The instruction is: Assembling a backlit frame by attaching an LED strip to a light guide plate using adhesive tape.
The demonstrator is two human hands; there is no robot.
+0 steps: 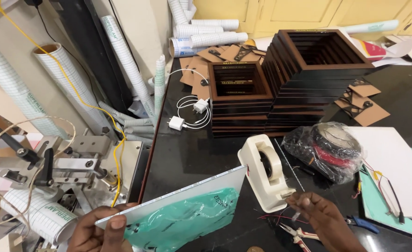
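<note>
White board [187, 193] tilted on its edge over green plastic, beside cream tape dispenser [265, 172] on black table.

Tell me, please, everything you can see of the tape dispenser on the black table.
The tape dispenser is a cream, plastic-looking desk type, standing upright on the black table. A roll of pale tape sits in its open middle. The right hand touches its cutter end, pinching a strip of tape. The white board held by the left hand overlaps its base.

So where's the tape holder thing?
The cream tape dispenser stands on the black table, centre-right in the head view, between the white board and the plastic-wrapped bundle.
</note>
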